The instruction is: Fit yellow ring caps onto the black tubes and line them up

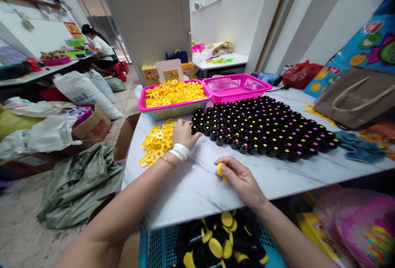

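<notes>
My left hand [183, 134], wearing a white bead bracelet, has its thumb and fingertips around a small black cup [194, 129] at the near-left corner of a dense block of black cups [253, 124]. Pink or yellow dots show inside many of these cups. Just left of that hand lies a loose pile of yellow ring-shaped pieces [156, 142]. Over the front of the table, my right hand [242, 177] pinches a round yellow piece [221, 170] between thumb and fingers. Part of this piece is hidden by the fingers.
A pink basket [142, 103] heaped with yellow pieces stands at the back left, beside another pink basket [259, 82]. Below the table edge, a blue crate [151, 247] holds black tubes with yellow caps. A paper bag [352, 99] stands right. A person [101, 47] sits far left.
</notes>
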The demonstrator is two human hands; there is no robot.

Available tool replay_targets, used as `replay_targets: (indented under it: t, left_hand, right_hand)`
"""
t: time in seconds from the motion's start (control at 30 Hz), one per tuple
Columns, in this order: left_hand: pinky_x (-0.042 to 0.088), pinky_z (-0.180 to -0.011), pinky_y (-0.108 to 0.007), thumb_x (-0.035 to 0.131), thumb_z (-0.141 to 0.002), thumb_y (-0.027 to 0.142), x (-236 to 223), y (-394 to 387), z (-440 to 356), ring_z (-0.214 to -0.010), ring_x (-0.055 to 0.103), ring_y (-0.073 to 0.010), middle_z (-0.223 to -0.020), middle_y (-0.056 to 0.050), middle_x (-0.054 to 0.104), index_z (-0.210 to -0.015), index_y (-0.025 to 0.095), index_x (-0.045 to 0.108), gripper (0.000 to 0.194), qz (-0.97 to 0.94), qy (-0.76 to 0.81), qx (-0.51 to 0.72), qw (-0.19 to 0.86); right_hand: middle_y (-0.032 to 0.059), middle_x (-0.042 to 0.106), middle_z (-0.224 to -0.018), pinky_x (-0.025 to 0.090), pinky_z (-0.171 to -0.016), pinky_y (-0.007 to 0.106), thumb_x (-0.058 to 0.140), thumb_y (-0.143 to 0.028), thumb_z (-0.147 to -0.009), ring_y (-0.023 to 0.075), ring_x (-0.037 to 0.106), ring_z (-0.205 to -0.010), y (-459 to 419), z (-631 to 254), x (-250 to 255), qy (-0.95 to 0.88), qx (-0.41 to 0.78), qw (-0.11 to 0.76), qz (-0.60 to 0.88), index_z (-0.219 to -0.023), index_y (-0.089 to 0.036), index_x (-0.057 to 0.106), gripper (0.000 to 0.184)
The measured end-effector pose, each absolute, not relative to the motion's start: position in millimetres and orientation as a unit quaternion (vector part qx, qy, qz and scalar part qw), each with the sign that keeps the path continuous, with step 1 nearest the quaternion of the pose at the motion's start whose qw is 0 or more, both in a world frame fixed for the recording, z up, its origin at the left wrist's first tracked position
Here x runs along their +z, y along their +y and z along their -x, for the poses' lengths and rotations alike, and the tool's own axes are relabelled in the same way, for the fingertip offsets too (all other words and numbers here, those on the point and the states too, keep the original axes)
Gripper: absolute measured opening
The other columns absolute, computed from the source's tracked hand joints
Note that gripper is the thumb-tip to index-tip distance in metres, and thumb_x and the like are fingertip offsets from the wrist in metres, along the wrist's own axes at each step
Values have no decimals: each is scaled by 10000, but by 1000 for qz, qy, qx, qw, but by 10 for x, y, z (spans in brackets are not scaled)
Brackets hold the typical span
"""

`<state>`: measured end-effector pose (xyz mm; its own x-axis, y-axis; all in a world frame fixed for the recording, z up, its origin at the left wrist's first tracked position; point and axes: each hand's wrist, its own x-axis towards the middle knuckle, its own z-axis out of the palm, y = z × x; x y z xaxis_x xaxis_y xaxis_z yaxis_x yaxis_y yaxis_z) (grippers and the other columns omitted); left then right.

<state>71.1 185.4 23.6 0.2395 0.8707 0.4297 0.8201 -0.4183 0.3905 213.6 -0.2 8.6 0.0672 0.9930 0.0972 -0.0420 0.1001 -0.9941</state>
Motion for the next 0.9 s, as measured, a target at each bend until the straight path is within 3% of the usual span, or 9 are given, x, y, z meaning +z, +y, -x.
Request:
replay_targets:
  t: [0.13, 0.27, 0.33, 0.4, 0.47, 0.53, 0.7, 0.9]
  left_hand:
    - [460, -919, -393, 733, -713, 288, 233, 1836, -745, -1004, 569, -266, -996, -80, 609, -933, 181, 689, 249, -801, 520, 293, 51]
    - [492, -844, -348, 692, -745, 207, 298, 1225, -492, -896, 616, -206, -933, -27, 670, -959, 195, 627, 225, -838, 434, 295, 146]
    - [500, -810, -326, 678, -761, 188, 300, 857, -345, -864, 625, -184, -944, -14, 685, -1002, 208, 613, 251, -847, 403, 283, 200]
    - [501, -804, -328, 694, -762, 189, 266, 562, -253, -869, 625, -185, -989, -30, 692, -1096, 207, 604, 347, -839, 408, 278, 227]
    - [495, -812, -341, 723, -753, 197, 204, 388, -227, -878, 623, -196, -996, -45, 699, -1137, 202, 611, 399, -829, 421, 279, 241]
    - [482, -826, -360, 747, -746, 220, 143, 327, -245, -888, 617, -210, -967, -44, 708, -1084, 205, 649, 352, -827, 418, 283, 248]
    - [460, -797, -357, 777, -730, 282, 97, 366, -291, -880, 580, -222, -905, -44, 676, -991, 211, 708, 279, -828, 412, 286, 249]
    - [438, -781, -343, 765, -744, 311, 101, 355, -281, -832, 549, -212, -808, -33, 620, -890, 204, 730, 184, -830, 415, 272, 255]
  right_hand:
    - [-13, 575, -710, 448, -638, 264, 527, -370, -944, 124, 548, -639, -47, -2176, 58, -509, 491, 551, 444, -1070, -230, 644, 221]
    - [19, 601, -872, 438, -634, 250, 627, -366, -878, 114, 531, -693, -60, -2295, 40, -510, 466, 543, 478, -1046, -234, 711, 229]
    - [20, 607, -889, 437, -633, 242, 699, -362, -818, 117, 534, -718, -53, -2358, 26, -479, 490, 542, 487, -1131, -242, 692, 335]
    - [16, 616, -851, 432, -607, 233, 754, -357, -765, 109, 528, -685, -33, -2395, 25, -440, 531, 531, 491, -1154, -223, 679, 418]
    - [21, 636, -819, 428, -590, 228, 778, -352, -739, 98, 516, -648, -1, -2391, 59, -436, 554, 503, 499, -1055, -190, 718, 361]
    - [34, 661, -815, 429, -585, 232, 772, -357, -740, 97, 514, -634, 43, -2346, 135, -468, 553, 466, 507, -955, -172, 749, 285]
    - [31, 673, -721, 408, -502, 230, 761, -380, -724, 91, 490, -543, 160, -2159, 363, -519, 551, 379, 533, -972, -160, 758, 331]
    - [21, 654, -697, 370, -464, 222, 788, -353, -704, 83, 477, -524, 208, -2099, 438, -537, 554, 349, 533, -946, -181, 782, 297]
